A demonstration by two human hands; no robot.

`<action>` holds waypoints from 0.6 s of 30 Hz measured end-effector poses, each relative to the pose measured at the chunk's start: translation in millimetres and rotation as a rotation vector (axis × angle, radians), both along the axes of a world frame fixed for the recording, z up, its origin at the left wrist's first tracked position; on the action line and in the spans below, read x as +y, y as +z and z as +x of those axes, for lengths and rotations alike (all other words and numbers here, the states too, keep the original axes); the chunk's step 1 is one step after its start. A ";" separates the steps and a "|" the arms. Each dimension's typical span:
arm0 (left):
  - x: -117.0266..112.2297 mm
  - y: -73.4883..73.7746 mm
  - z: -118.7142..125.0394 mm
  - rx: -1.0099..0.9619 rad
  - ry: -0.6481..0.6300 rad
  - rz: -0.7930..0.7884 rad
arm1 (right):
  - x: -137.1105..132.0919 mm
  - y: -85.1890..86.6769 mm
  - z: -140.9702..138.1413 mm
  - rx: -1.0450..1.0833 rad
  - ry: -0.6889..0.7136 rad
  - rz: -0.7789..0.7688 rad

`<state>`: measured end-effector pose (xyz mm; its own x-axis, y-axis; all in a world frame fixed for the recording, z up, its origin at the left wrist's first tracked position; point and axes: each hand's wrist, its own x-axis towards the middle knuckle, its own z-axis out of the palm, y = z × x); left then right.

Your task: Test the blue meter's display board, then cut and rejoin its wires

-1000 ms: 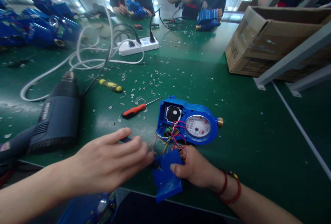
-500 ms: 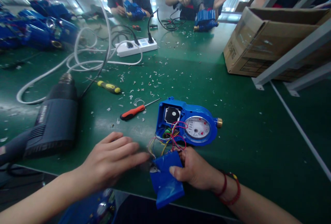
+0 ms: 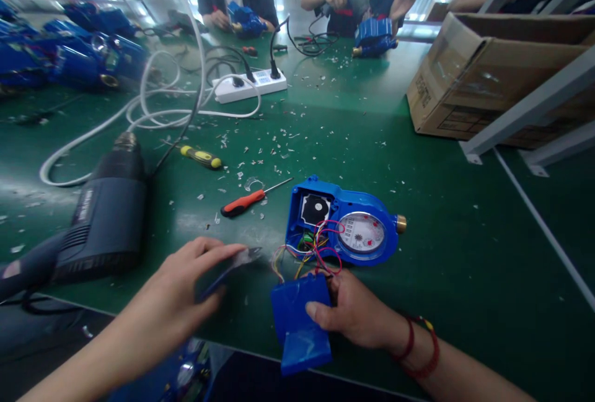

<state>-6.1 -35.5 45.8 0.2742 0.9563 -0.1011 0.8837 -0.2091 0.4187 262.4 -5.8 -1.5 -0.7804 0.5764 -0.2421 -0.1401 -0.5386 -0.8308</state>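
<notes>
A blue water meter (image 3: 344,222) lies open on the green table (image 3: 441,253), its dial facing up. Coloured wires (image 3: 311,247) run from it to a blue plastic cover (image 3: 300,321), which my right hand (image 3: 356,312) grips at the table's near edge. My left hand (image 3: 181,293) is to the left of the wires, fingers closed along a dark blue-handled tool (image 3: 230,267) whose tip points at the wires. I cannot make out what kind of tool it is.
A dark heat gun (image 3: 106,210) lies at the left. A red screwdriver (image 3: 246,201) and a yellow one (image 3: 201,156) lie among plastic chips. Farther back are a white power strip (image 3: 248,84) and cables, and a cardboard box (image 3: 488,67) at right. Other people work on blue meters (image 3: 374,35) across the table.
My left hand has drawn back to the left, away from the wires, and the blue-handled tool now shows in it. My right hand has kept hold of the blue cover.
</notes>
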 end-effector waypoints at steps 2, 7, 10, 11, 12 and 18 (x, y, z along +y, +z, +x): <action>-5.9 -0.7 -7.7 0.003 0.051 -0.045 | -0.4 -0.7 0.5 0.019 0.009 -0.012; -22.0 0.0 -15.5 0.103 0.180 -0.012 | 0.5 0.4 -0.2 0.067 0.029 -0.018; -33.6 1.9 6.0 0.148 0.170 0.101 | 0.6 2.5 -1.6 0.092 0.028 -0.039; -37.5 2.2 16.2 0.162 0.138 0.145 | 0.4 3.1 -2.0 0.104 0.028 -0.047; -41.1 2.2 26.6 0.175 0.088 0.185 | 0.2 3.6 -2.4 0.116 0.028 -0.056; -51.2 -2.9 58.6 0.292 -0.056 0.286 | -3.1 3.4 -2.5 0.155 0.013 -0.084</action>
